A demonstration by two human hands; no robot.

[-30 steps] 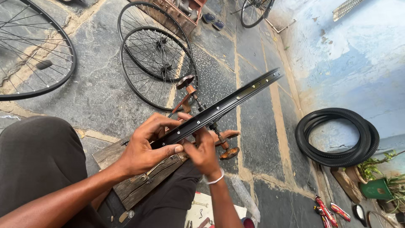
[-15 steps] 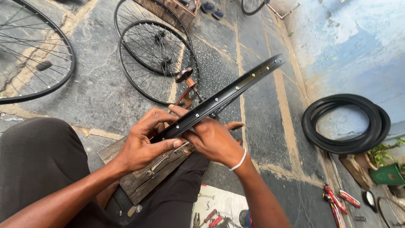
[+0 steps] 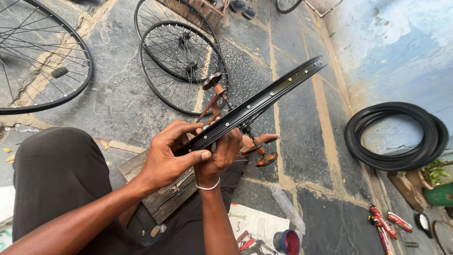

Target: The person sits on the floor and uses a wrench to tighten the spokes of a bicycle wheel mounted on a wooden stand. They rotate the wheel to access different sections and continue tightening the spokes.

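Note:
A black bicycle wheel rim (image 3: 264, 101) with small spoke holes runs edge-on from my hands up to the right. My left hand (image 3: 167, 158) grips its near end, thumb pressed along the rim's edge. My right hand (image 3: 222, 153) wraps around the rim from below, right beside the left. The rim sits in a rusty metal truing stand (image 3: 219, 97) with a threaded axle and knob (image 3: 264, 158) poking out beneath it. A worn wooden board (image 3: 160, 196) lies under my hands, against my dark-trousered leg.
Two spoked wheels (image 3: 181, 61) lie on the stone floor ahead, and a larger one (image 3: 42, 56) at the left. Black tyres (image 3: 398, 134) are piled by the blue wall. Tools and a small round tin (image 3: 288, 241) rest on paper near my knee.
My right hand has come back from an open reach under the rim and now closes around it beside the left hand. The view has shifted slightly.

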